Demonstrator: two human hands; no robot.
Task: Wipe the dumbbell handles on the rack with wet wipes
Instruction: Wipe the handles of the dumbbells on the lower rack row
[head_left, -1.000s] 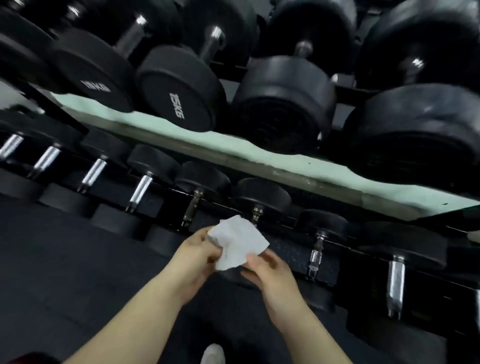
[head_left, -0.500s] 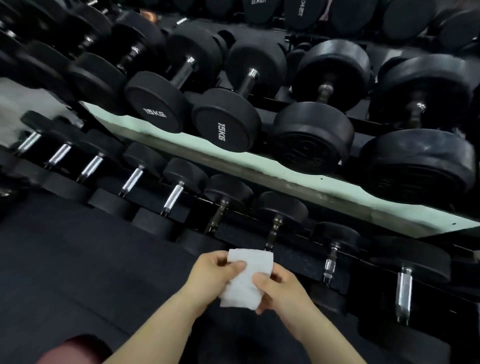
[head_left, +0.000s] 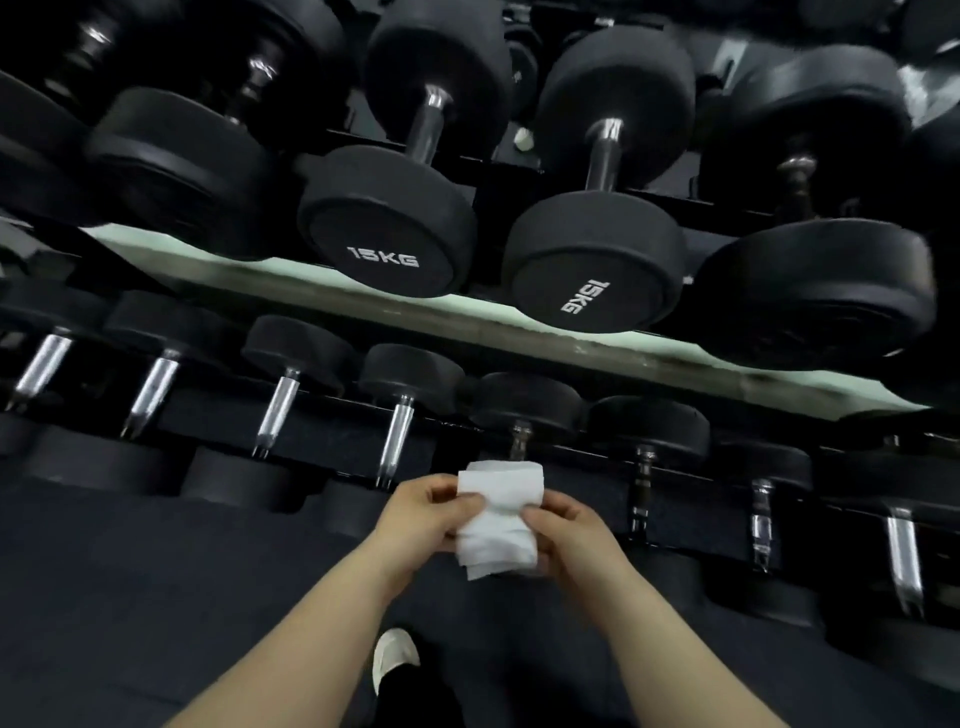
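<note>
With left hand (head_left: 421, 512) and right hand (head_left: 571, 530) brought together before the front edge of the rack's (head_left: 208, 415) lower tier, held one white wet wipe (head_left: 498, 519) between them. Pinched its left side under the left thumb and its right side under the right thumb, with the remaining fingers of both curled behind the cloth. Carried nothing else in either hand.

Set against the view of one second earlier, found the wipe no longer a loose sheet standing on a corner but doubled into a thicker, upright pad of several layers. Found it in much the same place, in the air just before the lower tier and touching no metal. Covered most of one dark lower handle (head_left: 521, 436) behind its top edge. Left the chrome handle (head_left: 396, 444) just to the left, and the others along the tier, in plain sight.

Took in more of the upper tier than before: a 15KG dumbbell (head_left: 387, 228) beside a second 15KG dumbbell (head_left: 597, 260) near its front edge, with short handles running back between the black heads.

Read the change as preparation completed rather than wiping begun: folded to a size that should wrap a handle, yet applied to none. Judged the task barely advanced, with every visible handle untouched by the cloth. Expected the nearest lower handles to offer the easiest first contact. Could not tell how wet the wipe was.
</note>
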